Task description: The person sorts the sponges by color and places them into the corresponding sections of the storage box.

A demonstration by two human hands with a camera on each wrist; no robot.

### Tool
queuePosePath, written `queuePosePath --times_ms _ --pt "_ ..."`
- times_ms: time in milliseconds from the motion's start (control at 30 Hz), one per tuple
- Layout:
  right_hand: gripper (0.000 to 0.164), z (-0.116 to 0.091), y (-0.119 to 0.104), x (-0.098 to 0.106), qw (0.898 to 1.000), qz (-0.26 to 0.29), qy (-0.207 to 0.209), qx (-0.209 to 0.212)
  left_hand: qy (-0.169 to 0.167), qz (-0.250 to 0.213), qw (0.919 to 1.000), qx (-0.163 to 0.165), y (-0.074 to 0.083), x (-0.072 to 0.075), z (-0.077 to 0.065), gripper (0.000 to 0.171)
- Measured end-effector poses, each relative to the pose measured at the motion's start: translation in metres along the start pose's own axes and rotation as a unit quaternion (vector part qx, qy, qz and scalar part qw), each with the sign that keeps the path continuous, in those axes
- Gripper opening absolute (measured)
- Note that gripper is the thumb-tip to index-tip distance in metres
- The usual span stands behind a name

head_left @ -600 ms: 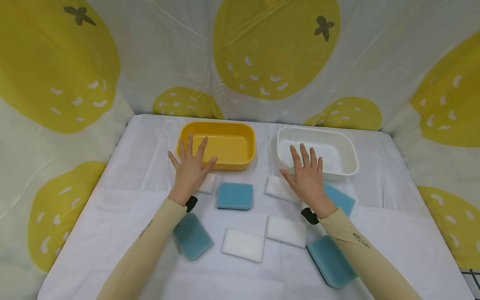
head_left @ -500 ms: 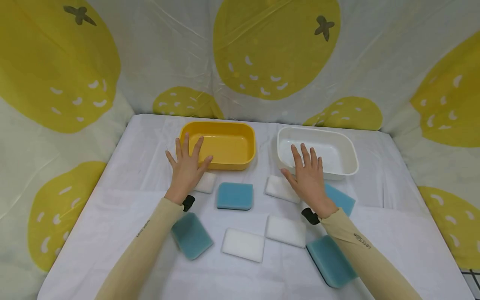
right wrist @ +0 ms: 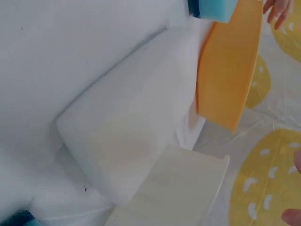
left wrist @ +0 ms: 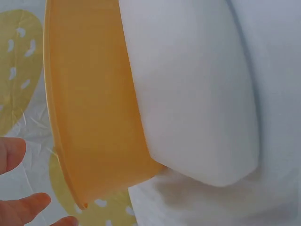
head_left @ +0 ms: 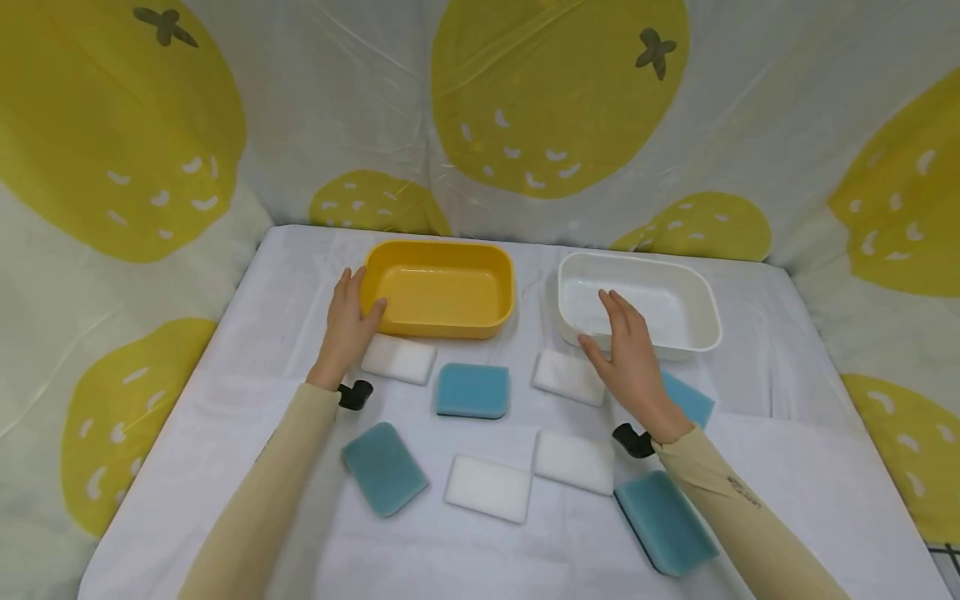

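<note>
My left hand (head_left: 347, 329) is at the left end of a yellow plastic basin (head_left: 450, 331), fingers extended and thumb apart. Whether it touches the rim I cannot tell. A white sponge (head_left: 399, 359) lies just in front of that basin, and it looms large beside the yellow wall in the left wrist view (left wrist: 193, 94). Over the front of a white basin (head_left: 705, 321) hovers my right hand (head_left: 636, 367), fingers nearly straight, holding nothing. Beneath and beside it are a white sponge (head_left: 567, 377) and a partly hidden blue sponge (head_left: 690, 400).
Between the basins and me lie more sponges: a blue one (head_left: 472, 390) in the middle, a teal one (head_left: 385, 469) at left, another teal one (head_left: 665, 523) at right, and two white ones (head_left: 488, 489). A lemon-print curtain (head_left: 517, 108) stands behind the white-covered table (head_left: 795, 500).
My left hand has moved left from above the yellow basin to its left end, uncovering more of the white sponge. My right hand has turned slightly, its fingers closer together. The sponges stay put.
</note>
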State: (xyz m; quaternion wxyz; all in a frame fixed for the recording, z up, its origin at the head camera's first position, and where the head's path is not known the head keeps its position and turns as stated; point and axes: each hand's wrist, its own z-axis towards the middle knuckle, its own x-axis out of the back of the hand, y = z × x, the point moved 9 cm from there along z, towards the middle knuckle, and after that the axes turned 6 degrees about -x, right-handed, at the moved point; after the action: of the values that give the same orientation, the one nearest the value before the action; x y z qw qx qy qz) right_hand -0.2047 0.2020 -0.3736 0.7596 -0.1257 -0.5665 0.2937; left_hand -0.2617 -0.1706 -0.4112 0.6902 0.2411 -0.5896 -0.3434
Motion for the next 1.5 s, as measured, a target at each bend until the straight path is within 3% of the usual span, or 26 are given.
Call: queuePosePath --times_ms 267,633,933,1167,1500 --pt "0.068 -0.007 -0.002 0.005 0.998 0.059 -0.002 0.002 -0.017 -0.036 0.9986 0.033 -0.020 0.001 0.006 0.065" --pt "0.072 -0.015 -0.014 0.018 0.994 0.103 0.021 0.033 0.013 -0.111 0.9934 0.027 -0.029 0.009 0.008 0.063" --pt "0.074 -0.024 -0.018 0.021 0.986 0.149 0.028 0.065 0.028 -0.158 0.9858 0.048 -0.036 0.009 0.009 0.060" --pt "0.064 -0.030 -0.010 0.013 0.989 0.145 -0.006 0.037 0.006 -0.183 0.9814 0.059 -0.039 0.005 0.009 0.057" --pt "0.064 -0.039 0.008 -0.007 0.990 0.118 -0.072 -0.010 -0.031 -0.206 0.9760 0.065 -0.041 -0.001 0.008 0.057"
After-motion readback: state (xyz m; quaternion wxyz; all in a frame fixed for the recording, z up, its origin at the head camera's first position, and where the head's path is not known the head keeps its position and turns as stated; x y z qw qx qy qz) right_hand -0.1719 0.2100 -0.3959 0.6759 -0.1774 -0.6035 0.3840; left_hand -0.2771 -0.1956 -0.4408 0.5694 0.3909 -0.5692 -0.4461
